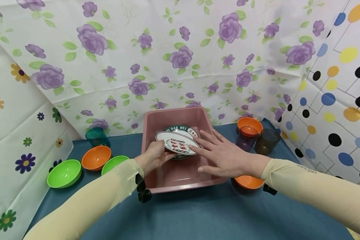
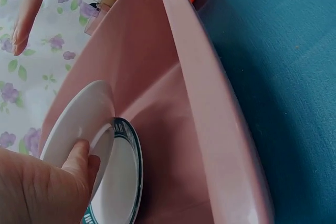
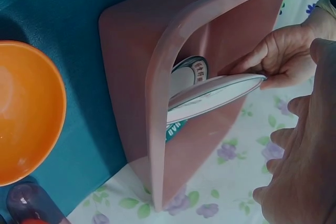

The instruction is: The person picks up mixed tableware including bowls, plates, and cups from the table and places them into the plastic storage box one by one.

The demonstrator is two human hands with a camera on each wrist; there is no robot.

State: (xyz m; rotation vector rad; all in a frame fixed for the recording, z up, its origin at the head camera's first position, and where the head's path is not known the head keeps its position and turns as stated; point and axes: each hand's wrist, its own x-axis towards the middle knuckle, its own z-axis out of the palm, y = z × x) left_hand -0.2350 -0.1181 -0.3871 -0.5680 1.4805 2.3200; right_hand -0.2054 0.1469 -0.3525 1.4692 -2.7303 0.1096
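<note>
My left hand grips the near-left edge of a white plate with red characters and a thin dark rim, holding it tilted. In the left wrist view the thumb lies against the plate's white underside. Beneath it, inside the pink basin, lies a second plate with a green lettered rim, partly hidden by the held one. My right hand, fingers straight and spread, hovers over the basin's right side. In the right wrist view it is apart from the held plate.
Left of the basin stand green bowls, an orange bowl and a teal cup. To the right are an orange bowl, a purple cup, a brown cup and another orange bowl. Flowered sheeting rises behind.
</note>
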